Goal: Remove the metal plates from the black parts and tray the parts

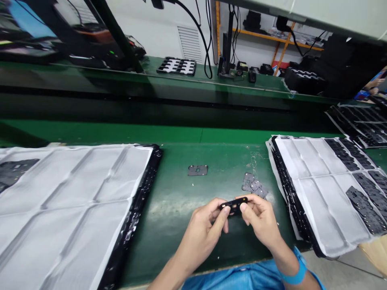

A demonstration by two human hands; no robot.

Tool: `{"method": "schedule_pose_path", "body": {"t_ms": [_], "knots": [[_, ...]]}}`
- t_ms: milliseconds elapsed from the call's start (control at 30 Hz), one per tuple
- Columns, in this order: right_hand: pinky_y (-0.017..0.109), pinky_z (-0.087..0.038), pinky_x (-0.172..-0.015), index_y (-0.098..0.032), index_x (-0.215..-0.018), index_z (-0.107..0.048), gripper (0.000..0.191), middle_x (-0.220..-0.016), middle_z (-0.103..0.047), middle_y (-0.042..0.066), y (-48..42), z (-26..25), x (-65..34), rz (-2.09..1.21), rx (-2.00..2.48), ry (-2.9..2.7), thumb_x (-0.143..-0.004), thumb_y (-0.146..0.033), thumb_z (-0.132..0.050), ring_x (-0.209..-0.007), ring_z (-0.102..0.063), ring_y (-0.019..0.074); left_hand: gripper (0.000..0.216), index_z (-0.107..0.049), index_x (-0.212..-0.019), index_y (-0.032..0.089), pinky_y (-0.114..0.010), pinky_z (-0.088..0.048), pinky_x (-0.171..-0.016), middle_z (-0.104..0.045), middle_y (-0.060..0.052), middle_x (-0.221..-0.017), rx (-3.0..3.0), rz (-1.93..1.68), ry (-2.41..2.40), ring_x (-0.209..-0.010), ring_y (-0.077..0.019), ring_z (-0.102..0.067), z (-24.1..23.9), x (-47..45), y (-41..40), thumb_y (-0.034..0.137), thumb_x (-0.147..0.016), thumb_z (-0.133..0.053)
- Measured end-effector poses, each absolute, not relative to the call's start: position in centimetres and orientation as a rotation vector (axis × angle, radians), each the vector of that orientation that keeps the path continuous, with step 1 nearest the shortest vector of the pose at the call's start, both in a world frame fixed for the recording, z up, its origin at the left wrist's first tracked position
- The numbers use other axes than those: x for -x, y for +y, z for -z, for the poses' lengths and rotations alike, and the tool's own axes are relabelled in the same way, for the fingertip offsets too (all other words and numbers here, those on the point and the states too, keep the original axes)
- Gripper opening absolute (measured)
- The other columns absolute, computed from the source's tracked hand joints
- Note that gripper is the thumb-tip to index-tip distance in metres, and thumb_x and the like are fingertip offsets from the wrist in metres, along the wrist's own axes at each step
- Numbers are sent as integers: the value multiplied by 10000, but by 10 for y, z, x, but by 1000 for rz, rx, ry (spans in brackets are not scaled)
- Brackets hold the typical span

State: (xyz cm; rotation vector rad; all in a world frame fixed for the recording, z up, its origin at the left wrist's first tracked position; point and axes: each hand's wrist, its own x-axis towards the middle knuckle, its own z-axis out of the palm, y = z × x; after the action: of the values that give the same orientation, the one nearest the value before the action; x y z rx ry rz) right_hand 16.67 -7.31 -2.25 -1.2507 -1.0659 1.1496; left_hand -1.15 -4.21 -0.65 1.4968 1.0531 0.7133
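Between my two hands, above the green tabletop, is a small flat black plastic part [233,204] with cut-outs, tilted toward me. My left hand [208,221] pinches its left end between thumb and fingers. The right end is pinched by my right hand [259,216]. Just beyond my right hand, two or so similar dark plates [248,181] lie overlapping on the table. One more dark plate [198,170] with a square hole lies farther back, by itself. My fingers cover both ends of the held part.
On the left stands a stack of black trays lined with white sheet [121,177]. At the right is another tray stack [311,193], partly filled with dark plates. A small tray [177,65], a monitor stand [225,56] and cables are on the back shelf. Another person's hand shows far right.
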Motion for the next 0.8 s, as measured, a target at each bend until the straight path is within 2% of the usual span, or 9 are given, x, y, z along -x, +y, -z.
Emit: {"method": "schedule_pose_path", "body": {"t_ms": [133, 333, 500, 800], "knots": [[214, -408, -455, -165, -860, -686, 368, -521, -506, -62, -77, 24, -160, -1102, 1308, -1057, -981, -512, -665, -429, -480, 100, 339, -647, -932, 180, -216, -381, -529, -563, 39, -592, -1397, -734, 1029, -530, -124, -486, 3, 10, -43, 479, -1023, -516], [224, -456, -475, -168, -868, -721, 267, -738, -590, -9, -87, 27, -151, -980, 1254, -1125, -1030, -361, -633, -472, -559, 89, 339, -629, -825, 170, -234, -376, -551, -472, 48, -665, -1251, -887, 1039, -530, -101, -418, 0, 2, -45, 428, -1004, -499], [225, -453, -473, -171, -907, -741, 242, -783, -598, 2, -90, 30, -147, -932, 1229, -1145, -1055, -301, -601, -474, -570, 82, 322, -654, -812, 157, -234, -385, -568, -511, 27, -727, -1209, -937, 1023, -551, -92, -419, 8, 0, -44, 382, -996, -516], [209, -482, -470, -192, -984, -754, 178, -823, -625, 2, -88, 37, -146, -825, 1158, -1210, -1049, -179, -589, -477, -589, 73, 265, -701, -807, 140, -195, -305, -502, -540, 4, -803, -1027, -972, 949, -572, -71, -409, 24, -2, -43, 330, -956, -593]]}}
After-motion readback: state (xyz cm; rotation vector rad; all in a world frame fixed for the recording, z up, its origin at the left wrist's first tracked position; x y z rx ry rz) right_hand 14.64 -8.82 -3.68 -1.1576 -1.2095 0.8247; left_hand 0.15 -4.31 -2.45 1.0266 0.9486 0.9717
